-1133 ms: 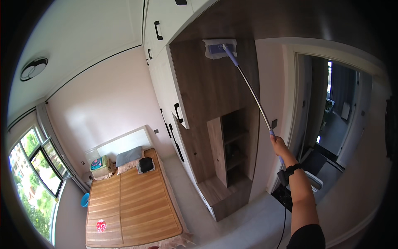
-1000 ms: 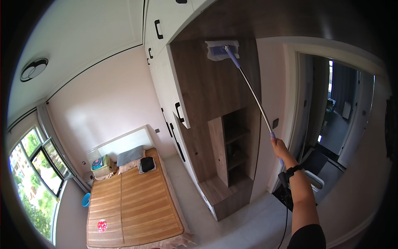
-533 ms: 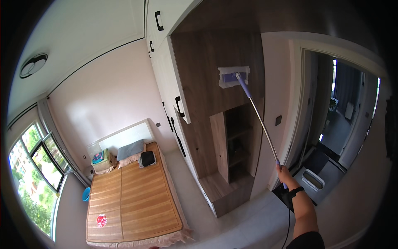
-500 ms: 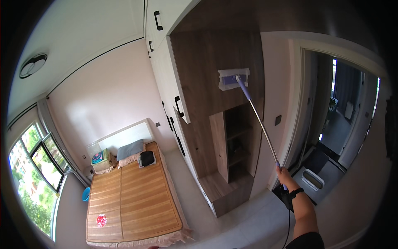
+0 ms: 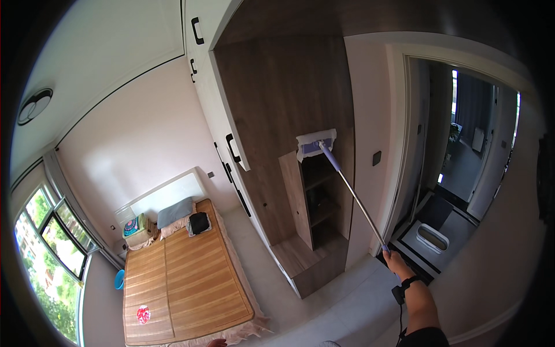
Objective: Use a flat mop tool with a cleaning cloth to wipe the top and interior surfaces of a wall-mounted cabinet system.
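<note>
My right hand is closed around the end of a long flat mop, its silver pole slanting up and away to the left. The purple mop head, with a white cloth wrapped on it, lies against the brown wood-grain cabinet panel. It covers the top edge of the open shelf niche. A dark band with a small black box and cord sits on my right wrist. Only a sliver of my left hand shows at the bottom edge; its fingers are largely cut off.
Left of the cabinet stands a bed with a bamboo mat, a grey pillow and dark folded cloth. White cabinet doors adjoin the panel. At right, a doorway opens onto a room with a white oblong bucket on the floor.
The mop head has slid down the cabinet panel to the niche's top edge, and my right hand has lowered with the pole. The view has shifted slightly. A bit more of my left hand shows.
</note>
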`<state>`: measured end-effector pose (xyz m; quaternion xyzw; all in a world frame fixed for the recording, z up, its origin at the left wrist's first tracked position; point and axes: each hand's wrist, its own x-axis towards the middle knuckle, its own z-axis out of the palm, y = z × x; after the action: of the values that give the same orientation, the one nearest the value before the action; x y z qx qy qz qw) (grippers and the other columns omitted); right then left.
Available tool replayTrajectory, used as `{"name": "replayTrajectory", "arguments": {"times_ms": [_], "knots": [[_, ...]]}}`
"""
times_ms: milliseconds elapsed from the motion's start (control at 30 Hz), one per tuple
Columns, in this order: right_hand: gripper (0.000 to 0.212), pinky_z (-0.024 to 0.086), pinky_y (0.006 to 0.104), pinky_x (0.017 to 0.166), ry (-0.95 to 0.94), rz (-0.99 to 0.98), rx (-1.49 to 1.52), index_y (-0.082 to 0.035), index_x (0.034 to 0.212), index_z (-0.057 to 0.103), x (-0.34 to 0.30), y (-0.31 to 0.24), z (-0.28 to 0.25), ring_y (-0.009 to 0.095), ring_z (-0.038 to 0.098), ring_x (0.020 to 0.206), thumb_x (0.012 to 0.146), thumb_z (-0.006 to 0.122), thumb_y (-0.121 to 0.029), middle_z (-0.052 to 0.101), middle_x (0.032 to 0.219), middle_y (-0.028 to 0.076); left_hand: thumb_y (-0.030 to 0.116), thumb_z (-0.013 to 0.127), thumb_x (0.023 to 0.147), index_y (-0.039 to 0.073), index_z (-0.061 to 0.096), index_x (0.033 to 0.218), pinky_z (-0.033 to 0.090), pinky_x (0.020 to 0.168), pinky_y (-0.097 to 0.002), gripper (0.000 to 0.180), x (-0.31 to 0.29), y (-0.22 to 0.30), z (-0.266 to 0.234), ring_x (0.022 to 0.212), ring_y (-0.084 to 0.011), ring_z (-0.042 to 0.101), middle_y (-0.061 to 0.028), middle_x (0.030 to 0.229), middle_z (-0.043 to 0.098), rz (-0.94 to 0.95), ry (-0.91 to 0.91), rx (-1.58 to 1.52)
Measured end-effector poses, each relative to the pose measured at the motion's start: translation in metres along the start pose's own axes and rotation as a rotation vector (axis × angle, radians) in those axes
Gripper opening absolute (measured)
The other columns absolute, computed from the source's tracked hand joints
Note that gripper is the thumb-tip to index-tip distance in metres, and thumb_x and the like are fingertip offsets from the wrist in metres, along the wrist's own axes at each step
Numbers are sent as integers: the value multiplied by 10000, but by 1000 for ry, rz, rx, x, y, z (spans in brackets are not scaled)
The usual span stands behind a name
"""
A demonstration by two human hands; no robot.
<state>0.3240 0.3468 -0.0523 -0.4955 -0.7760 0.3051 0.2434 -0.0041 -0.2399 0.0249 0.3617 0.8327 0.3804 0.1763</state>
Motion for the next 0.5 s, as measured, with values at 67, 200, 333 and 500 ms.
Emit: {"name": "replayTrajectory", "arguments": {"times_ms": [67,200,333,500], "knots": [[490,439,423,586,6,-10,-7,62,768,559,-11,-2,-3,410,555,672,855,416,-399,559,674,247,22,427,787,-7,533,1034,467,713,-309,271,0,5,1,802,-202,575,-130,881,609,7,8,-12],[481,433,417,568,90,-89,29,53,733,548,-22,10,2,398,548,637,851,432,-399,555,652,225,33,431,785,-9,534,1029,466,702,-307,268,0,2,-1,795,-202,570,-129,875,606,23,8,-43],[465,417,396,531,209,-158,41,49,729,541,-29,34,20,381,525,580,857,437,-386,538,611,204,35,436,783,-5,535,1028,463,701,-301,267,-5,-12,1,797,-195,563,-122,873,599,-1,0,-90],[468,388,378,509,304,-165,180,61,722,523,-6,-6,-8,340,485,527,860,457,-382,500,584,201,3,415,780,8,533,1035,463,694,-300,280,-9,-18,-2,799,-188,558,-112,869,594,-62,12,-71]]}}
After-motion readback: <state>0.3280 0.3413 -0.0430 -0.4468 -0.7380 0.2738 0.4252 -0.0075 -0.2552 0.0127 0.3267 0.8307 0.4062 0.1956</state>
